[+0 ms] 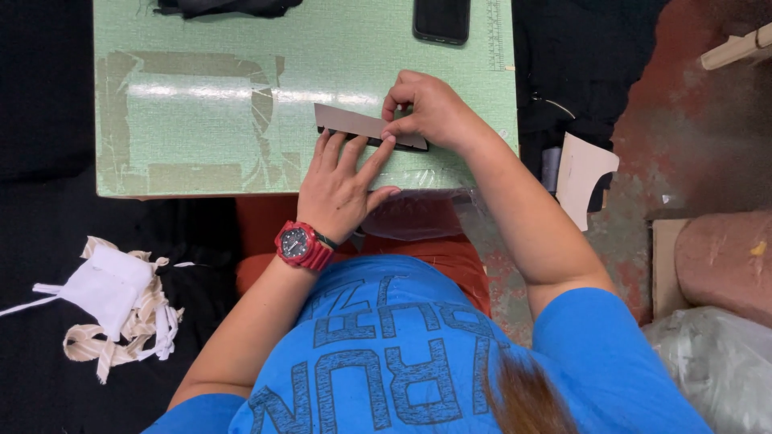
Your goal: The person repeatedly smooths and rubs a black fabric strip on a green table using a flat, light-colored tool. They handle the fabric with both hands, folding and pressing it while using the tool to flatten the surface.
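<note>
A narrow brown card strip lies over a dark piece on the pale green board. My left hand, with a red watch on the wrist, rests flat with fingers spread, its fingertips pressing the strip's near edge. My right hand has its fingers curled and pinches the strip's right end against the board.
A black phone lies at the board's far edge, with dark fabric at the far left. Clear plastic hangs below the board. White and beige cloth scraps lie at the left. A cut card piece and rusty surfaces are at the right.
</note>
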